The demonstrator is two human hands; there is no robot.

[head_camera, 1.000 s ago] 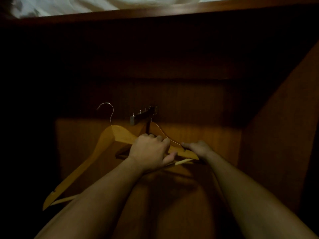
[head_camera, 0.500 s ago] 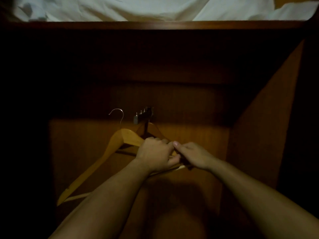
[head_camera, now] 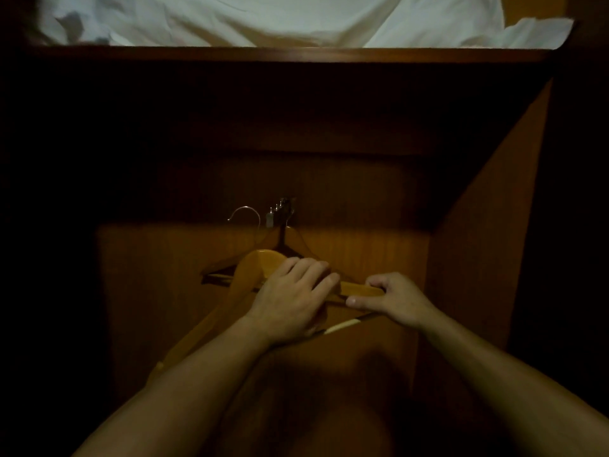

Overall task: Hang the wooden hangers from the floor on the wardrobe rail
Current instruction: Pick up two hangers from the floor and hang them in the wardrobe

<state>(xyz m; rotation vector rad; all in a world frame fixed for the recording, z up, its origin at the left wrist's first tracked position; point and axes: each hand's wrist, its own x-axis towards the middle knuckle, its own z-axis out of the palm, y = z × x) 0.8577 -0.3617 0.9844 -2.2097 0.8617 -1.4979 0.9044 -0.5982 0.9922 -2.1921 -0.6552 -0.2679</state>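
Note:
A light wooden hanger (head_camera: 260, 262) with a metal hook (head_camera: 245, 213) is held up inside the dark wardrobe, its hook just left of the short metal rail (head_camera: 279, 211) that juts from the back wall. My left hand (head_camera: 291, 300) grips the hanger near its middle. My right hand (head_camera: 393, 300) pinches the hanger's right arm (head_camera: 359, 288) between thumb and fingers. Behind it a darker hanger (head_camera: 227, 270) hangs from the rail. The lower left end of the held hanger is hidden by my left forearm.
A wooden shelf edge (head_camera: 290, 54) runs across the top with white bedding (head_camera: 263, 18) above it. The wardrobe's right side panel (head_camera: 478, 258) stands close to my right hand. The left side lies in deep shadow.
The held hanger has moved right, bringing its hook closer to the rail. My right hand has shifted from my left hand's fingertips out along the right arm and now pinches it.

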